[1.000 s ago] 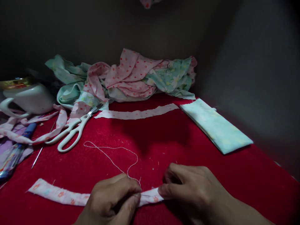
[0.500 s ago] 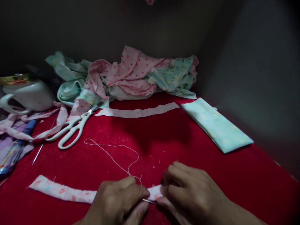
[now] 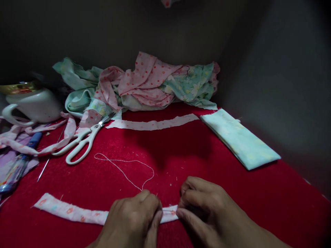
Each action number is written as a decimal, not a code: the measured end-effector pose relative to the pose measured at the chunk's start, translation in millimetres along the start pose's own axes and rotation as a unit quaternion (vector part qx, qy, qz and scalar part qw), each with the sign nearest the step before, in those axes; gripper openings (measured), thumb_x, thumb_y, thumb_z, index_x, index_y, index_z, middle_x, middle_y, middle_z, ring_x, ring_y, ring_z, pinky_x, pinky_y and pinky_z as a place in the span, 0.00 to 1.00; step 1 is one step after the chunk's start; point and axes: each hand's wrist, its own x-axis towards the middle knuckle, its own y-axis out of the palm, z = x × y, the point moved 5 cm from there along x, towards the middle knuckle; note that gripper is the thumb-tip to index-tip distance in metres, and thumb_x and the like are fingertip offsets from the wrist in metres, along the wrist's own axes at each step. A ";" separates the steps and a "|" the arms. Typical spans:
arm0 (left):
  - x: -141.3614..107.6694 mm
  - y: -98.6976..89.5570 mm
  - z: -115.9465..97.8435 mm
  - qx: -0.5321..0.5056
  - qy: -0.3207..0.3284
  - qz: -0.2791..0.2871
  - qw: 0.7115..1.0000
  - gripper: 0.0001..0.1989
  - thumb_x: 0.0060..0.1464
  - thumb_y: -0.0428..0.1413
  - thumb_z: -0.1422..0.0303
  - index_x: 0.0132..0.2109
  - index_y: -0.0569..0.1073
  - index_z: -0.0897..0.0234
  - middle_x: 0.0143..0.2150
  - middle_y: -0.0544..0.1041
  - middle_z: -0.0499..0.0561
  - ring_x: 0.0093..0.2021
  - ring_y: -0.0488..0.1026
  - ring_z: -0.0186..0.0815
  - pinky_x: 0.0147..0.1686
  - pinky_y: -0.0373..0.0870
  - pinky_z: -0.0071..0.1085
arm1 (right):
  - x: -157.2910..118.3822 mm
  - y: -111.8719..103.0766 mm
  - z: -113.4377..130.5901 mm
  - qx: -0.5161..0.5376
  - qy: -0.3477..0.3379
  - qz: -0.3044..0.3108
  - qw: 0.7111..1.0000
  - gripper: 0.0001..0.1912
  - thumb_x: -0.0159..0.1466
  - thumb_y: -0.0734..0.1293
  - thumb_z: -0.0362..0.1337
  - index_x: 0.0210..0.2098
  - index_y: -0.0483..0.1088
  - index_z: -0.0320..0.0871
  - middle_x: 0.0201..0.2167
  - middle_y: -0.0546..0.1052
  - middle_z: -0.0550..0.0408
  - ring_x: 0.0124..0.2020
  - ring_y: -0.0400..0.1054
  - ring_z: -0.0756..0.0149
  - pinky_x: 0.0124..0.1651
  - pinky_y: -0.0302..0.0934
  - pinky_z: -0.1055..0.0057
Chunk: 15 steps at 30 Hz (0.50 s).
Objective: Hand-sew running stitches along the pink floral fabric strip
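A narrow white fabric strip with a pink flower print (image 3: 69,210) lies across the near part of the red cloth. My left hand (image 3: 136,215) is closed on its middle, thumb against forefinger. A short way to the right, my right hand (image 3: 204,206) pinches the same strip near its right end. Between my fingertips, a thin line runs along the strip's face; whether it is needle or thread, I cannot tell. Loose white thread (image 3: 124,172) loops over the cloth beyond my left hand.
White-handled scissors (image 3: 84,143) lie at the left, near a metal rod (image 3: 46,168), a blue pen-like item (image 3: 33,140) and a white mug (image 3: 38,106). Crumpled fabrics (image 3: 150,81) are piled behind a pale strip (image 3: 155,124). Folded mint cloth (image 3: 240,139) sits at the right.
The needle that stuck out below the strip between my hands no longer shows there. My left thumb has turned upright against the strip, and my right fingers have shifted slightly.
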 end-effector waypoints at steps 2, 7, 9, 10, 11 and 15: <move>1.1 -1.4 -1.1 0.010 0.008 -0.012 1.000 0.14 0.54 0.42 0.76 0.25 0.66 0.63 0.21 0.71 0.52 0.18 0.69 0.37 0.15 0.65 0.27 | 0.1 1.4 -0.5 -0.009 0.003 0.001 1.000 0.09 0.59 0.62 0.28 0.23 0.68 0.40 0.26 0.67 0.54 0.26 0.60 0.68 0.26 0.56 0.72; 3.0 -3.2 -3.1 0.021 0.016 -0.004 1.000 0.11 0.53 0.43 0.78 0.33 0.69 0.64 0.24 0.74 0.52 0.22 0.73 0.36 0.20 0.68 0.27 | 0.5 4.1 -2.2 -0.045 0.008 -0.002 0.999 0.06 0.60 0.62 0.29 0.27 0.69 0.42 0.27 0.70 0.54 0.28 0.62 0.66 0.28 0.56 0.71; 3.4 -2.0 -4.1 0.038 0.019 0.011 0.999 0.12 0.53 0.42 0.78 0.31 0.68 0.64 0.24 0.73 0.52 0.20 0.72 0.36 0.18 0.67 0.26 | -0.4 5.4 -1.9 -0.083 0.003 -0.004 0.996 0.05 0.59 0.62 0.29 0.28 0.69 0.42 0.27 0.71 0.53 0.28 0.63 0.64 0.28 0.56 0.71; 3.6 -0.7 -4.6 0.048 0.020 0.021 0.998 0.12 0.53 0.42 0.79 0.29 0.67 0.64 0.23 0.73 0.52 0.19 0.71 0.36 0.17 0.65 0.27 | -1.1 6.1 -1.6 -0.105 0.002 -0.005 0.994 0.05 0.59 0.62 0.29 0.28 0.68 0.42 0.27 0.72 0.53 0.28 0.63 0.63 0.28 0.56 0.70; 3.7 0.7 -4.9 0.056 0.020 0.030 0.998 0.12 0.52 0.42 0.79 0.28 0.66 0.63 0.22 0.72 0.52 0.18 0.71 0.37 0.16 0.64 0.27 | -1.9 6.8 -1.2 -0.127 0.003 -0.006 0.992 0.05 0.59 0.62 0.29 0.28 0.68 0.42 0.27 0.72 0.53 0.28 0.63 0.62 0.28 0.56 0.70; 4.0 3.2 -5.8 0.071 0.019 0.028 0.997 0.11 0.49 0.42 0.81 0.26 0.63 0.62 0.20 0.71 0.51 0.15 0.68 0.37 0.14 0.58 0.28 | -4.7 7.2 2.9 -0.181 -0.002 -0.018 0.983 0.05 0.56 0.63 0.27 0.26 0.67 0.42 0.26 0.72 0.53 0.28 0.63 0.62 0.32 0.57 0.66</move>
